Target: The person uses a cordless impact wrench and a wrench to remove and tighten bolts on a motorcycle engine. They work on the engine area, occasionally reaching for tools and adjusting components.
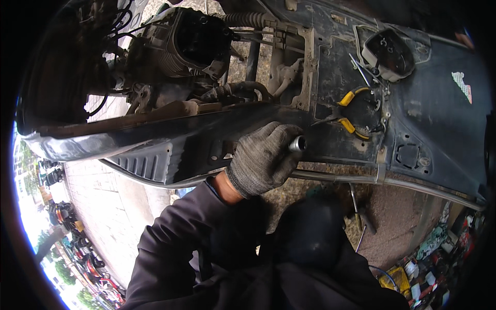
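— Since our left hand (263, 157), in its grey knitted work glove, is the only one we can see, let's start there: its fingers are curled tight around a short silver metal socket tool (297, 143), whose round open end pokes out at the thumb side, just right of centre in the frame.

— And which way does the tool's long axis run?

— Roughly left to right across the frame, we'd say, with most of its length buried in the fist. It sits against the long black scuffed plastic body panel (175, 142) that sweeps from the left edge toward the right.

— What lies beyond it?

— Further right and a little up, well apart from the glove, we see yellow-handled pliers (351, 111) lying on the dusty black underside shell (439, 108). Upper left of the glove sits the dark finned engine block (181, 44).

— And our right hand?

— We can't find it; only the dark sleeve (175, 243) of the left arm rises from the lower edge. So the left is the nearer hand.
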`<state>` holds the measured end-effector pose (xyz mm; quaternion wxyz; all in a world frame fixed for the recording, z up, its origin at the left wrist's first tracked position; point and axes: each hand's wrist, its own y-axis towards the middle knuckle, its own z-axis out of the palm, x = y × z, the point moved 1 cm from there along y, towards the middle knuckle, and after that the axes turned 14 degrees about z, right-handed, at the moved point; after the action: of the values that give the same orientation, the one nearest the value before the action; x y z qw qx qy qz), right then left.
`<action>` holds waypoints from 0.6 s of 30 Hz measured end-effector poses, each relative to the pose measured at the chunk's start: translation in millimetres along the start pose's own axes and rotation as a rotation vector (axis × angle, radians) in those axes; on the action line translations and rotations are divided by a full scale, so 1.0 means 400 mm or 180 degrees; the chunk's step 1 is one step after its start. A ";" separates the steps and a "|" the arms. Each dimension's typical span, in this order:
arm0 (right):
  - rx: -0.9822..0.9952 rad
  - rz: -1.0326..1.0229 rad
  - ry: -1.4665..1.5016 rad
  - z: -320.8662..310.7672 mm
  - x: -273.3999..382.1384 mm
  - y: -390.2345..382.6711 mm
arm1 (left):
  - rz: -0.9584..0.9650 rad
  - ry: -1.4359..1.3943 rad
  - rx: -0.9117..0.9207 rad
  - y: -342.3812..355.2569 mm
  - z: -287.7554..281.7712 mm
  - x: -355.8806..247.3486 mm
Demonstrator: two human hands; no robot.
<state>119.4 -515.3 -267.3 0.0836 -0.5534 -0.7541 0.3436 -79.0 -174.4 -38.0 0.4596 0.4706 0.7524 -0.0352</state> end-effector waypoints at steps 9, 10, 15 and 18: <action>0.0661 -0.0170 0.1096 -0.010 -0.108 0.048 | -0.0183 -0.0202 -0.0171 -0.012 -0.002 -0.010; 0.0750 -0.0254 0.1386 -0.044 -0.123 0.041 | -0.0185 -0.0123 -0.0160 -0.008 -0.002 -0.013; 0.0541 -0.1671 0.2705 -0.319 -0.213 -0.069 | -0.0253 0.0220 0.0058 0.028 0.007 -0.051; 0.0925 -0.1884 0.2912 -0.503 -0.174 -0.144 | -0.0220 0.0629 0.0301 0.070 -0.001 -0.091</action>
<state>202.5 -500.3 -63.7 0.5702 -0.3937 -0.7090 0.1308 -53.5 -183.2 -0.6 0.3589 0.4667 0.8073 -0.0399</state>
